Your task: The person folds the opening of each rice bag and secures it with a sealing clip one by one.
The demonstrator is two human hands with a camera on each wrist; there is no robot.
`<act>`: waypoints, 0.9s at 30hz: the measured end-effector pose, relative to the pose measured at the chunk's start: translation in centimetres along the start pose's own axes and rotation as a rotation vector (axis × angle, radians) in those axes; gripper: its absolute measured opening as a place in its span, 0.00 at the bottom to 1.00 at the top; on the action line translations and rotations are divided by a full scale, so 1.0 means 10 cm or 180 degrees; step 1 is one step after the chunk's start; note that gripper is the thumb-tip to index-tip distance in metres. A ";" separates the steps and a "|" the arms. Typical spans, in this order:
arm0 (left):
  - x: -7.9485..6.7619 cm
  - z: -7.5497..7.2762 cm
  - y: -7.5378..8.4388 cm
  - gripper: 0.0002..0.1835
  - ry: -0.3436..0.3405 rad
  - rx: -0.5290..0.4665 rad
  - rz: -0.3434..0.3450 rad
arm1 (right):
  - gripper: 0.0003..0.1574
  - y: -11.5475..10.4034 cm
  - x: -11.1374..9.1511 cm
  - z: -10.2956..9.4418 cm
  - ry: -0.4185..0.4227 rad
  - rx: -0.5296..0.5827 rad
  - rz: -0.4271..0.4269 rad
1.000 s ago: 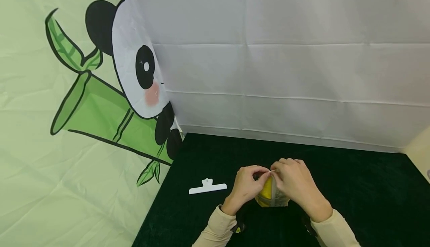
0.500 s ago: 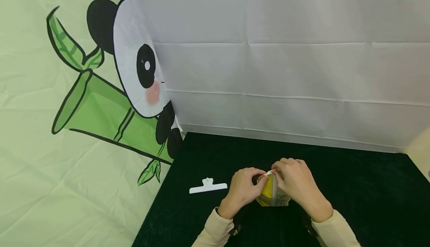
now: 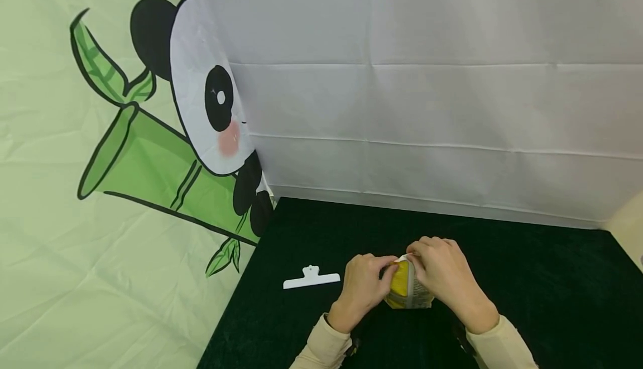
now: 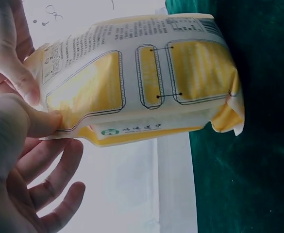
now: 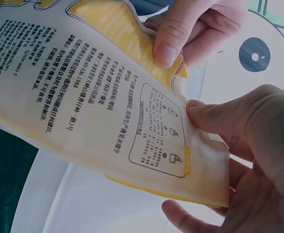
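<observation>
A yellow and white printed packet (image 3: 400, 282) stands on the dark green cloth, below and between my two hands. My left hand (image 3: 363, 284) pinches the left side of its top edge between thumb and forefinger, the other fingers loosely bent in the left wrist view. At the right end of that edge, my right hand (image 3: 441, 268) pinches the packet between thumb and fingers. Close up, the right wrist view shows the packet's text-covered side (image 5: 78, 92) and its flattened end. A short white strip of the top edge shows between both hands. What the packet contains is hidden.
A white bar-shaped clip (image 3: 311, 278) lies on the cloth left of my left hand. The green-covered table (image 3: 542, 291) reaches back to a pale wall sheet (image 3: 427, 106). A panda-printed sheet (image 3: 150, 151) hangs at the left.
My left fingers have slid left along the packet's top edge, away from the right hand, baring a white strip. The right hand has hardly moved.
</observation>
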State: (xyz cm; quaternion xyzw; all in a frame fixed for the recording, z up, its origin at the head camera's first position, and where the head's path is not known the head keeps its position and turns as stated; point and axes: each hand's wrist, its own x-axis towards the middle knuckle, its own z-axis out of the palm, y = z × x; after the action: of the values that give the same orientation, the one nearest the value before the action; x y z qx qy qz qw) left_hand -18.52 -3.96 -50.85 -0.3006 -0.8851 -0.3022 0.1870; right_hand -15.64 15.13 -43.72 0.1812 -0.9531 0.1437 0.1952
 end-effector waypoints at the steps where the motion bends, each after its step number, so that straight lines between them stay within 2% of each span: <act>1: 0.00 0.01 -0.01 0.08 0.0030 0.0029 0.0044 | 0.03 0.00 0.00 0.00 0.0004 0.0008 -0.0003; 12: -0.02 0.06 -0.02 0.06 0.0173 0.0163 0.0213 | 0.03 0.02 -0.01 0.01 0.0042 0.0024 -0.0025; 14: -0.02 0.06 -0.02 0.06 0.0148 0.0088 0.0184 | 0.03 0.02 -0.01 0.01 0.0039 0.0020 -0.0018; 17: -0.02 0.05 -0.02 0.09 0.0008 -0.0160 0.0031 | 0.03 0.03 -0.01 0.01 0.0034 0.0017 -0.0011; 23: 0.00 0.02 -0.03 0.21 -0.0343 -0.0919 -0.0554 | 0.03 0.04 -0.01 0.02 0.0022 0.0017 -0.0009; 27: 0.02 0.02 -0.03 0.22 -0.0522 -0.1429 -0.0814 | 0.03 0.05 -0.01 0.02 0.0021 0.0031 -0.0038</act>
State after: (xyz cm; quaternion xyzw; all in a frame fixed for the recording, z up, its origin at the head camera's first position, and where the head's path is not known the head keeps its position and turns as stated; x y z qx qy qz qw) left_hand -18.91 -3.97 -51.03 -0.2437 -0.8389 -0.4867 0.0037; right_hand -15.79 15.51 -44.00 0.1872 -0.9507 0.1478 0.1984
